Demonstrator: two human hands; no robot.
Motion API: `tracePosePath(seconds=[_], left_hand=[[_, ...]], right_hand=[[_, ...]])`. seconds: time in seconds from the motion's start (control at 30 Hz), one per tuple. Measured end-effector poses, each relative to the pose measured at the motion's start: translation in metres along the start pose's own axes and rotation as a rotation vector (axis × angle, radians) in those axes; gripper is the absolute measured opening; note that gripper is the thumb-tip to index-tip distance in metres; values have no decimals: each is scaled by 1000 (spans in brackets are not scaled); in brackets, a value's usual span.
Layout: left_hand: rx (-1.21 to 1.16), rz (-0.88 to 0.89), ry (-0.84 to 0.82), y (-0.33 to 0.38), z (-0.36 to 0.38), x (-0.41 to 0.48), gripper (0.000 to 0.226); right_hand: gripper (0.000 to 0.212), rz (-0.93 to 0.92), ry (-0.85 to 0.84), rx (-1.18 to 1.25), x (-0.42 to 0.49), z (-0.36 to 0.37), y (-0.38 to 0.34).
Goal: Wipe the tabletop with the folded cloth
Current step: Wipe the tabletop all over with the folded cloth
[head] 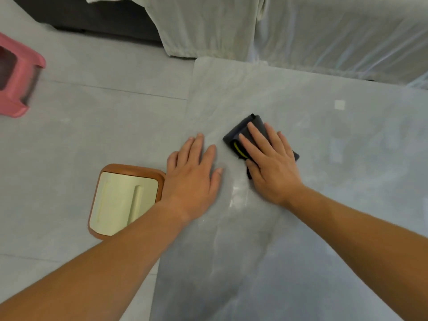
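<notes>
My right hand (271,163) lies flat, fingers spread, pressing a folded dark navy cloth with a yellow-green stripe (243,135) onto the pale grey marbled tabletop (324,181), the cloth sitting near the table's left edge, roughly midway between near and far. My left hand (194,170) rests palm down just beside it, fingers loosely spread and holding nothing, bracing at the left edge. Beyond that edge, on the grey tiled floor (92,123), stand a brown-rimmed stool with a cream seat (122,200) and, far left, a pink plastic stool (16,82); white draped fabric (301,31) hangs past the far side. I judge the wiping to be under way, with faint smears showing near my wrists. The next stroke calls for steady downward pressure and a sweep right across the uncovered surface.
</notes>
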State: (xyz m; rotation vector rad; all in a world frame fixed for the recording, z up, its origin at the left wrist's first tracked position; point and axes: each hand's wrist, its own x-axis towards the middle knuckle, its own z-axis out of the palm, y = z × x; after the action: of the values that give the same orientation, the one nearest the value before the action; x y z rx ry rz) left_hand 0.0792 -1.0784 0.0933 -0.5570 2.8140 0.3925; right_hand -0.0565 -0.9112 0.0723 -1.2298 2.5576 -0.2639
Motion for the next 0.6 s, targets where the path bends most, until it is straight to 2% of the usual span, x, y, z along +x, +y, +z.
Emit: tracePosePath(seconds=[0.07, 0.17, 0.23, 0.43, 0.5, 0.6], left_hand=[[14, 0, 10, 0, -2, 2, 57], [37, 10, 27, -1, -5, 7, 57], [20, 16, 47, -2, -4, 15, 61], [-1, 25, 38, -10, -1, 34, 66], [-1, 40, 52, -12, 0, 34, 64], [-10, 45, 64, -13, 0, 36, 62]], right_hand=[[56, 43, 24, 3, 35, -10, 12], [56, 230, 95, 62, 90, -21, 14], [57, 291, 124, 66, 102, -19, 4], [56, -26, 6, -23, 72, -15, 8], [56, 28, 11, -11, 95, -23, 17], [56, 214, 73, 53, 137, -31, 12]])
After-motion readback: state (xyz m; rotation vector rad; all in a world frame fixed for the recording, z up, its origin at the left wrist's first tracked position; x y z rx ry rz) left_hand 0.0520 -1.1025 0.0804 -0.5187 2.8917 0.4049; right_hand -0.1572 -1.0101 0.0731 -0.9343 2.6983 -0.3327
